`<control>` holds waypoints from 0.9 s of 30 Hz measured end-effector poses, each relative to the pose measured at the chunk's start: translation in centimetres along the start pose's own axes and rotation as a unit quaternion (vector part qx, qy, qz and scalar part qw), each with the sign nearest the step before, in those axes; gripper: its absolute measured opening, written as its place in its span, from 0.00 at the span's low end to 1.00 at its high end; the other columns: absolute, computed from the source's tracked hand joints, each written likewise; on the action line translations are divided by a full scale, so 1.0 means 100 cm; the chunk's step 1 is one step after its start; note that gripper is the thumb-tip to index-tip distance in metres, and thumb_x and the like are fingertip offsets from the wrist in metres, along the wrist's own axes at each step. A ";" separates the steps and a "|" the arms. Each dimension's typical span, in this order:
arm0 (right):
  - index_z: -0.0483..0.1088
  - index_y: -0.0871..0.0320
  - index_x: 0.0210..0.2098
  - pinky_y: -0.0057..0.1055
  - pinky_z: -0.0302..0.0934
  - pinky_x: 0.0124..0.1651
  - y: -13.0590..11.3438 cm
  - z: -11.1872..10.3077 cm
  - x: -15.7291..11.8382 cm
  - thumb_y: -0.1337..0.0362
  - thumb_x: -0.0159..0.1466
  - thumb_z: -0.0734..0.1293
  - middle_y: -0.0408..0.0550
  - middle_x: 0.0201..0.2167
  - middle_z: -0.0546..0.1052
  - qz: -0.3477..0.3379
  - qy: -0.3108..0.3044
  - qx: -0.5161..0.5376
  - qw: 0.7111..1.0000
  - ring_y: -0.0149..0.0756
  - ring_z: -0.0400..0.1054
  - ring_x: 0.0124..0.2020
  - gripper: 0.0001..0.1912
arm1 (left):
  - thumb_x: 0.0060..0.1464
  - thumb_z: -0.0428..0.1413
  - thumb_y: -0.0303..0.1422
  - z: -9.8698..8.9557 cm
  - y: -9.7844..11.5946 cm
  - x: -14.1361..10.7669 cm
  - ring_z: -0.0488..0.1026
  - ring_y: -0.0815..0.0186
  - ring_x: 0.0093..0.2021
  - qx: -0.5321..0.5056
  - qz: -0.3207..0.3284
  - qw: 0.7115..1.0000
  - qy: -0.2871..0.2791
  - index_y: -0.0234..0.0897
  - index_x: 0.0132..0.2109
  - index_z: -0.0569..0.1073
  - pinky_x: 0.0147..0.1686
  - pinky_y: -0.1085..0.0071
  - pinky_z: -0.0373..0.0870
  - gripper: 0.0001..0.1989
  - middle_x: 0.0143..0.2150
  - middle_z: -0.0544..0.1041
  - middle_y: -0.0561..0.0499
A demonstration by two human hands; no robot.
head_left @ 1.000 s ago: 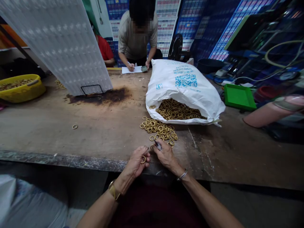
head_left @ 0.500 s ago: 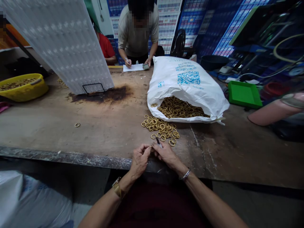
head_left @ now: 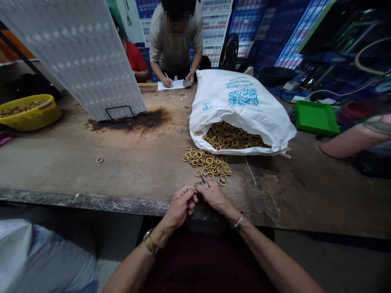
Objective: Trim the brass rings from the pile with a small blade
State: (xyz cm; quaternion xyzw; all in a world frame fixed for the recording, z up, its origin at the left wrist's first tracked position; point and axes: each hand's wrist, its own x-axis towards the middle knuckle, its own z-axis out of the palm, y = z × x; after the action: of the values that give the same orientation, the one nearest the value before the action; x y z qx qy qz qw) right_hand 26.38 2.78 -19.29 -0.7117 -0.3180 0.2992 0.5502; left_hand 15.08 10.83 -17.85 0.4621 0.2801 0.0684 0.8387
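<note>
Two-handed, with gold rings at one o'clock.
Pinching one ring in curled left hand, clasping pointed tool in closed right hand.

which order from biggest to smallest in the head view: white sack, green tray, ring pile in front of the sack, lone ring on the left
1. White sack, clearly largest
2. Green tray and ring pile, too alike to rank
3. Lone ring, clearly smallest

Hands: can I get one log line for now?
left hand: holding ring; right hand: holding tool; ring pile: on table, by open sack
</note>
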 end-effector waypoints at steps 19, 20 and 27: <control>0.64 0.59 0.29 0.24 0.46 0.28 0.015 0.000 -0.013 0.72 0.55 0.58 0.42 0.22 0.67 -0.146 -0.056 -0.252 0.955 0.29 0.58 0.23 0.05 | 0.51 0.51 0.50 -0.003 -0.001 0.000 0.53 0.77 0.17 0.149 0.087 0.984 0.052 0.34 0.34 0.63 0.16 0.79 0.49 0.21 0.22 0.63 0.56; 0.64 0.59 0.29 0.24 0.46 0.28 0.014 0.000 -0.013 0.72 0.55 0.58 0.42 0.22 0.66 -0.145 -0.058 -0.250 0.956 0.29 0.58 0.23 0.05 | 0.51 0.51 0.50 -0.002 0.000 0.000 0.53 0.77 0.17 0.156 0.092 0.982 0.055 0.34 0.34 0.63 0.16 0.78 0.49 0.21 0.22 0.63 0.56; 0.66 0.60 0.31 0.24 0.45 0.28 0.011 -0.008 -0.005 0.73 0.57 0.57 0.44 0.24 0.68 -0.111 -0.091 -0.297 0.944 0.30 0.59 0.24 0.07 | 0.52 0.50 0.50 0.006 -0.001 -0.013 0.53 0.78 0.17 0.179 0.125 0.973 0.074 0.33 0.32 0.64 0.17 0.79 0.49 0.21 0.22 0.62 0.56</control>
State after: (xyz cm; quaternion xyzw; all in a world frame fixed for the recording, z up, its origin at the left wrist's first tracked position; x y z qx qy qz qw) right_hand 26.84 1.67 -20.13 -0.7731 -0.5178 0.1917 0.3122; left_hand 14.23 9.84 -17.19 0.6298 0.2897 0.1552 0.7038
